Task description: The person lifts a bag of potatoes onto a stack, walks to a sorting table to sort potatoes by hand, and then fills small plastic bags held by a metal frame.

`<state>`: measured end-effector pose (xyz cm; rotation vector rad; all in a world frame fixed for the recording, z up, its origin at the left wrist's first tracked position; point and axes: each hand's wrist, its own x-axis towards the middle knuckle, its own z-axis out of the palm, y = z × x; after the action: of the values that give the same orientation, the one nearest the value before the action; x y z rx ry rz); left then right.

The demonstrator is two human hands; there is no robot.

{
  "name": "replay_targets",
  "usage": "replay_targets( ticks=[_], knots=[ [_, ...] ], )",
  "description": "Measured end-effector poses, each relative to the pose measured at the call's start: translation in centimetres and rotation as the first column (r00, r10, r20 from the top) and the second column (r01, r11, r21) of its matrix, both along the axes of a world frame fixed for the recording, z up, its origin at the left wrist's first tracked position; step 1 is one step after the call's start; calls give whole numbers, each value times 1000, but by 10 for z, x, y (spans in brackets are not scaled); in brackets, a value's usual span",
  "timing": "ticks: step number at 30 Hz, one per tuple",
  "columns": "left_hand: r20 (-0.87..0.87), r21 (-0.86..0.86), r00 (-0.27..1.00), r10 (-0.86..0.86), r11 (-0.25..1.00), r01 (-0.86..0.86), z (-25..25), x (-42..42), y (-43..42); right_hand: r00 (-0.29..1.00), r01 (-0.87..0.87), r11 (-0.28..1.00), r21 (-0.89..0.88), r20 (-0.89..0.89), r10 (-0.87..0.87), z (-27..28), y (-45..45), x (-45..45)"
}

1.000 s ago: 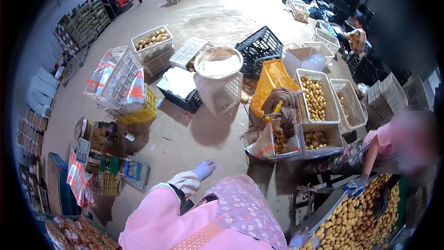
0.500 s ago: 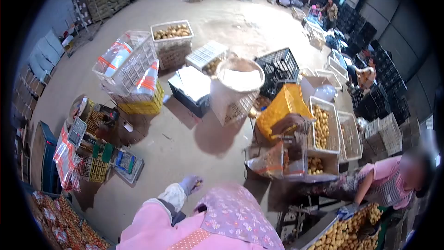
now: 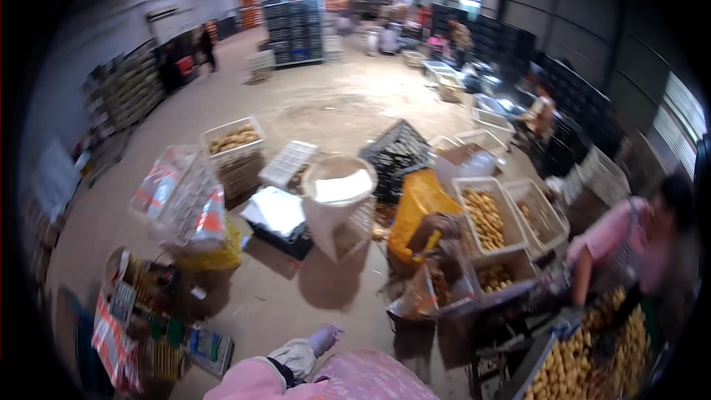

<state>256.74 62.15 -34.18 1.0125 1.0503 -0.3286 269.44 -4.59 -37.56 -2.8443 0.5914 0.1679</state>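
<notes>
a round white tub (image 3: 333, 213) stands on the floor (image 3: 274, 322) of a wide hall, something flat and white (image 3: 342, 186) in its mouth. behind it to the left, a white crate (image 3: 238, 150) is heaped with what look like potatoes (image 3: 234, 138). just left of the tub, a low black crate (image 3: 287, 243) bears white sheets (image 3: 275, 210); farther left, striped bags (image 3: 211, 222) fill a basket above a yellow crate (image 3: 215, 258). behind the tub to the right, a larger black crate sits tilted.

right of the tub, a yellow sack (image 3: 415, 207) sags beside a full potato crate (image 3: 506, 249); the crate on that one's far side is only partly filled, and another, nearer the camera, holds a smaller heap. well to the tub's right and nearer the camera, a co-worker in pink (image 3: 607, 237) leans over a trough (image 3: 539, 363) piled with potatoes, one gloved hand at its edge.

in front of the tub, well apart from it, the wearer's purple-gloved left hand (image 3: 324, 339) hangs over the floor, fingers seemingly half curled; blur makes it impossible to tell whether they pinch anything.
</notes>
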Motion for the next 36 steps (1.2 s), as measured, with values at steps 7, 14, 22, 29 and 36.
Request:
replay_targets(
  ticks=[7,14,22,29,36],
  knots=[
    [43,39,982,-184,982,183,5,87,-65,918,53,998,26,392,-59,-190,-102,-68],
    [168,240,846,-506,853,463,22,198,-176,946,24,997,-72,325,1,-7,-1,-86],
    [271,573,326,-906,424,702,93,306,-388,951,-132,769,625,298,-78,57,-20,-94],
    [293,554,-158,-943,32,832,78,290,-569,908,-10,988,154,415,-55,66,-56,-78],
    [226,852,-313,-922,31,523,99,323,-650,970,-91,944,317,243,12,-1,-153,-149]
  ],
)
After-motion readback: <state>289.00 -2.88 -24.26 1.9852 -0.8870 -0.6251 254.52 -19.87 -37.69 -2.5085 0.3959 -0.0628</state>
